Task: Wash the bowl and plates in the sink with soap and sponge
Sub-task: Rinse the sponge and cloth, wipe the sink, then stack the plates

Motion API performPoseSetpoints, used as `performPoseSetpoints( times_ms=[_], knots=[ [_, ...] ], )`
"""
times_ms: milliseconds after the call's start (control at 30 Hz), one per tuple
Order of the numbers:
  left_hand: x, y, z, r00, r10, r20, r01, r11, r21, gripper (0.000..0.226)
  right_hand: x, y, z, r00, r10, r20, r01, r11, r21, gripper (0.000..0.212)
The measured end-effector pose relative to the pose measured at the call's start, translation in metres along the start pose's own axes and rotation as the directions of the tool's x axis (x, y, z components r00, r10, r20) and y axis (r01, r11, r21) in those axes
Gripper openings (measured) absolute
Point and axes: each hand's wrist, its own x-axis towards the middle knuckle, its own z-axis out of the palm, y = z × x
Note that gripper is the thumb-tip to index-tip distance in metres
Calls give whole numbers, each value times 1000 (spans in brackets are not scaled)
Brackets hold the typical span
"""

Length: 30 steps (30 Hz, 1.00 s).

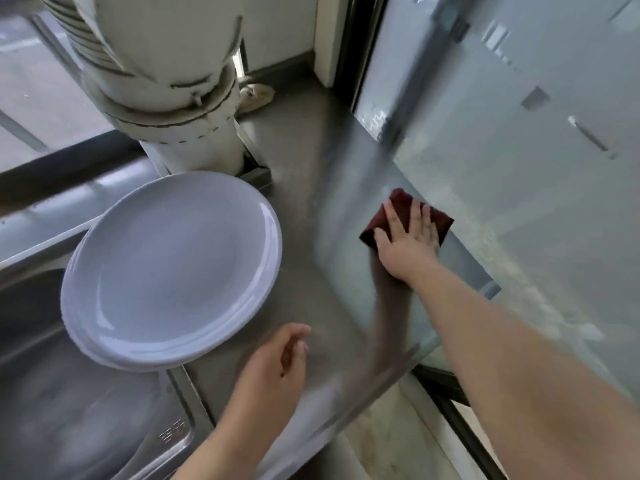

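A stack of white plates [173, 268] lies on the steel counter at the right rim of the sink [52, 393]. My right hand [408, 244] lies flat with spread fingers on a dark red scouring pad [403, 202] at the counter's right edge, beside a frosted glass panel. My left hand [277, 365] hovers over the counter just right of the plates, fingers loosely curled and holding nothing. No bowl or soap shows in this view.
A thick white pipe [166, 74] rises behind the plates. A crumpled beige cloth [256, 95] lies at the back of the steel counter [301, 161]. The frosted glass panel [519, 133] bounds the right side. Floor shows below the counter's front corner.
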Motion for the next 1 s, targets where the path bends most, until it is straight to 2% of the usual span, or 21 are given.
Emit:
performPoseSetpoints(
  times_ms=[67,100,167,233,333,500,567,667,767,833,933,1000],
  knots=[
    [4,9,8,988,109,-113,-107,994,25,27,-9,-25,11,979,-204,18,204,978,-40,61],
    [6,13,12,971,171,-169,-165,985,47,21,-20,-35,21,941,-334,55,337,940,-51,62],
    [10,24,20,947,234,-220,-222,972,78,18,-51,-43,41,817,-566,110,575,813,-88,60],
    [16,33,28,938,268,-220,-252,963,99,18,-77,-29,57,706,-704,77,708,695,-125,55],
    [27,39,40,942,274,-193,-259,961,98,18,-80,10,49,686,-721,101,727,675,-122,54],
    [42,39,46,949,192,-252,-172,980,99,19,13,29,-5,874,-482,63,485,856,-180,62],
    [45,38,47,955,130,-266,-114,991,76,23,51,12,-18,915,-401,41,402,899,-175,60],
    [53,34,51,950,56,-306,-31,996,86,26,95,-39,-24,940,-339,35,340,930,-137,61],
    [62,31,56,938,22,-347,9,996,89,22,97,-89,-14,882,-469,56,472,872,-129,61],
    [68,31,57,931,17,-364,22,994,105,22,71,-97,0,775,-623,101,632,767,-115,60],
    [73,37,57,924,102,-368,-48,987,154,22,24,-58,13,622,-771,136,783,614,-98,60],
    [76,39,56,922,112,-370,-61,987,146,21,20,-21,9,601,-785,154,800,587,-127,60]
  ],
)
